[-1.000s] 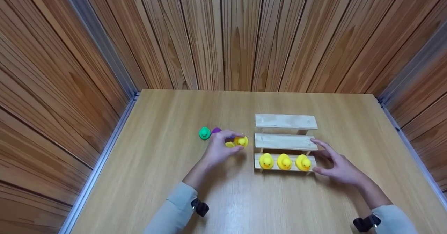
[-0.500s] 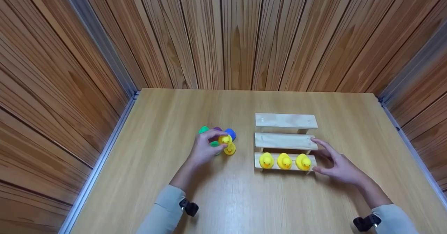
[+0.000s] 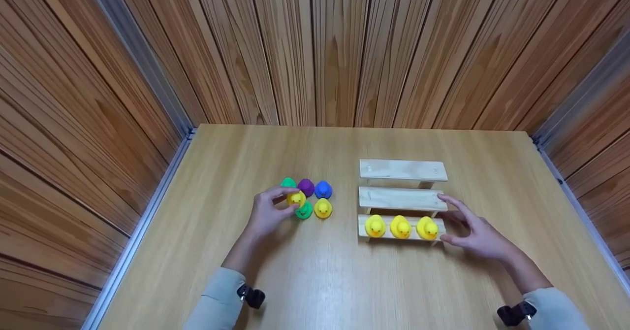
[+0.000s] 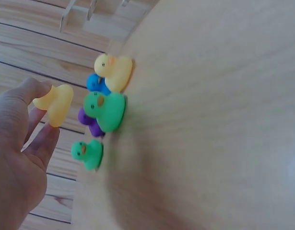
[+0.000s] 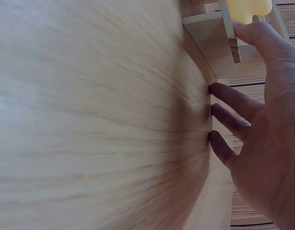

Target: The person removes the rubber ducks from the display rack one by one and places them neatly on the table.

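Observation:
My left hand (image 3: 268, 213) pinches a yellow rubber duck (image 3: 297, 199) between thumb and fingers, raised off the table. Close by stand a green duck (image 3: 304, 211), another yellow duck (image 3: 323, 208), a purple duck (image 3: 305, 187), a blue duck (image 3: 323, 190) and a second green duck (image 4: 92, 154), partly hidden in the head view. Three yellow ducks (image 3: 400, 227) line the lowest step of a wooden three-step rack (image 3: 401, 198). At the rack's right end my right hand (image 3: 476, 235) is spread, its thumb against the lowest step, its forefinger at the middle one, other fingertips reaching the table.
The wooden table (image 3: 315, 280) is bounded by plank walls (image 3: 334, 49) at the back and sides. Metal rails (image 3: 142, 221) run along its side edges. The rack's middle and top (image 3: 403, 170) steps rise behind the row of ducks.
Holding its yellow duck, my left hand has moved left, from near the rack to above the loose ducks' left side. More of those ducks now show. My right hand has stayed put.

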Demonstrator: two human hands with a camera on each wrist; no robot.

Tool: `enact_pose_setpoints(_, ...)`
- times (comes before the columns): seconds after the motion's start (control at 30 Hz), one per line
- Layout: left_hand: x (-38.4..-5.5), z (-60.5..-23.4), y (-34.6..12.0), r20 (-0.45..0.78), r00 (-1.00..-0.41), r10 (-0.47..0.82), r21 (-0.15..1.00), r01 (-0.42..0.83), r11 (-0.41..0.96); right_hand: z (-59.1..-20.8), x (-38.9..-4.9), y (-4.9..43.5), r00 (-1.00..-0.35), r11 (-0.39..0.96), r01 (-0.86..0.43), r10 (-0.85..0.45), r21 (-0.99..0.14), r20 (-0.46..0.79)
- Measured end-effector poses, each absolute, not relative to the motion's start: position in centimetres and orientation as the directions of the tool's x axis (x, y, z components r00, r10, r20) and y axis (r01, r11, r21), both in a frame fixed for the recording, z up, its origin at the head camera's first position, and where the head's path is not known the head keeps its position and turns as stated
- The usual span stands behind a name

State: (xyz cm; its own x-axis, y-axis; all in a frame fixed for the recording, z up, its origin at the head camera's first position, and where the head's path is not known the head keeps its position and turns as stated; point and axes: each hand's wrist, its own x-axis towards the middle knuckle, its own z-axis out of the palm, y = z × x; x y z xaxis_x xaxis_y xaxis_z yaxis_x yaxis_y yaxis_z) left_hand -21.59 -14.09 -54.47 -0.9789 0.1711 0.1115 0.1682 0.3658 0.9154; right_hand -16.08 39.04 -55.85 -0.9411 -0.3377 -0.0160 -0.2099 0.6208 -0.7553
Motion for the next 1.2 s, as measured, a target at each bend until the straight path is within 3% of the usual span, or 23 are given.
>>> enact_pose_setpoints(0.5,-21.3,-56.7,-16.5,0.124,-0.989,0.082,0.919,0.146,0.366,-55.5,-16.1,38.8,-0.941,0.612,-0.203,-0.337,-0.765,-0.02)
enact_pose_setpoints(1.0,-21.7,-58.4,-16.6,0.051,-0.996,0.072,0.919,0.075,0.387,-55.8,-16.2,39.0,-0.936,0.606,-0.226,-0.352,-0.763,-0.003)
enact_pose_setpoints(1.2,-21.8,-58.8,-16.4,0.079,-0.994,0.076,0.918,0.102,0.384,-55.9,-16.1,39.0,-0.937,0.601,-0.217,-0.349,-0.769,-0.008)
